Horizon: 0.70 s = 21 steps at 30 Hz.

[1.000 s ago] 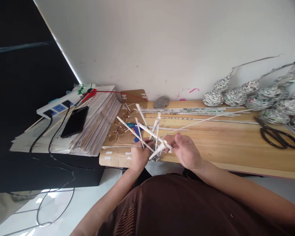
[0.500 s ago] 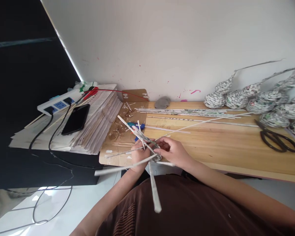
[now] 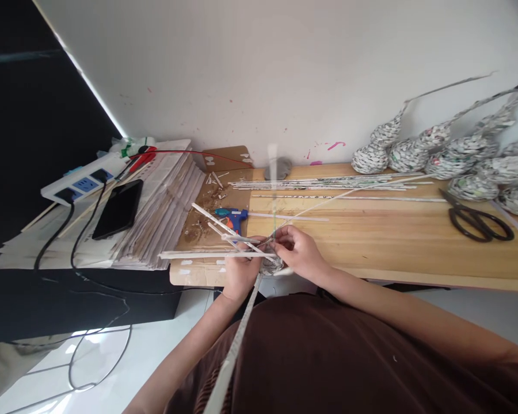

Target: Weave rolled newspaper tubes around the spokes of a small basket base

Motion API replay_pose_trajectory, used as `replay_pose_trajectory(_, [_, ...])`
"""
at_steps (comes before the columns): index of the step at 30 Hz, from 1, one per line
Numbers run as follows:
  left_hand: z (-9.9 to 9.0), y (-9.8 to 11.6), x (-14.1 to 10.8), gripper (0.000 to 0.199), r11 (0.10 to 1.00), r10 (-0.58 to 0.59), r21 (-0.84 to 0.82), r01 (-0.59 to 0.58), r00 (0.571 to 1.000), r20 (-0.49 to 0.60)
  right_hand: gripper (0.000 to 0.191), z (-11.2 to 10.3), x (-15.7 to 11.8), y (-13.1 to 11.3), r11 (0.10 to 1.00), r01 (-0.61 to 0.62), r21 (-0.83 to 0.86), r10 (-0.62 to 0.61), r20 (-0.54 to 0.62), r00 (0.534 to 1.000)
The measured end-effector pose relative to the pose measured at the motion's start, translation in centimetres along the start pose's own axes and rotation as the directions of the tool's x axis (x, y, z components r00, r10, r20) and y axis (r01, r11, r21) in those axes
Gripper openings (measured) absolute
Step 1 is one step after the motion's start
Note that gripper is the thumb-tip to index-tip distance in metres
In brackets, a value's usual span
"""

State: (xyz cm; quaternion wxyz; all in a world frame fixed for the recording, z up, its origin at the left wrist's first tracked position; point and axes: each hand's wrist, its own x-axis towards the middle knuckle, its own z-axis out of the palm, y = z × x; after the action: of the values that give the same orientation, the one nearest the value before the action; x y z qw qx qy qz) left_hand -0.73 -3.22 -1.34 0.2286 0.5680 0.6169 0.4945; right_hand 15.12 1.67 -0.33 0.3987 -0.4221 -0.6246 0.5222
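Small, round, grey-white woven newspaper piece (image 3: 273,265) with long, white rolled-paper spokes (image 3: 207,255): on the wearer's side of the blue plastic glue gun (image 3: 239,216). Left hand (image 3: 240,271) grips it; right hand (image 3: 301,253) pinches its rim. Step judged: weaving. Next bend calls for steady left hold, spokes kept apart.

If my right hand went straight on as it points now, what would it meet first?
Your right hand would probably meet the small, round, grey-white woven paper piece right beside it, though depth there is unclear.
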Motion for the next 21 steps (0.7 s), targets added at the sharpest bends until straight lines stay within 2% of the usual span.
replay_pose_trajectory(4, [-0.4,0.6,0.0,0.016,0.977,0.131,0.162,-0.139,0.990,0.059,0.010,0.1,-0.1,0.7,0.998,0.059,-0.029,-0.060,-0.011,0.998])
replay_pose_trajectory(8, [-0.5,1.4,0.4,0.015,0.918,0.231,0.314,-0.242,0.970,0.072,0.010,0.1,-0.1,1.2,0.997,0.070,-0.025,-0.070,-0.018,0.997])
replay_pose_trajectory(11, [-1.1,2.2,0.6,0.019,0.951,0.145,0.254,-0.179,0.979,0.145,0.012,-0.2,-0.1,1.2,0.998,0.069,-0.012,-0.069,-0.012,0.998])
replay_pose_trajectory(13, [-2.0,2.6,0.8,0.028,0.978,0.056,0.181,-0.104,0.966,0.253,0.012,-0.3,-0.1,1.1,0.996,0.075,-0.038,-0.076,-0.017,0.997])
replay_pose_trajectory(14, [-2.5,2.8,0.8,0.032,0.985,0.034,0.152,-0.087,0.945,0.324,0.012,-0.4,-0.1,1.0,0.995,0.080,-0.052,-0.081,-0.016,0.997])
replay_pose_trajectory(18, [-5.1,3.3,1.4,0.029,0.993,0.043,0.062,-0.098,0.807,0.589,0.009,-0.4,0.0,0.8,0.997,0.077,-0.023,-0.076,0.028,0.997])
replay_pose_trajectory(20, [-5.9,3.4,1.7,0.024,0.993,0.040,0.056,-0.099,0.763,0.645,0.010,-0.3,0.1,0.8,0.997,0.075,-0.027,-0.074,0.042,0.996])
replay_pose_trajectory(21, [-6.1,3.4,1.9,0.022,0.995,0.025,0.058,-0.082,0.760,0.649,0.010,-0.3,0.1,0.8,0.996,0.075,-0.044,-0.073,0.040,0.997])
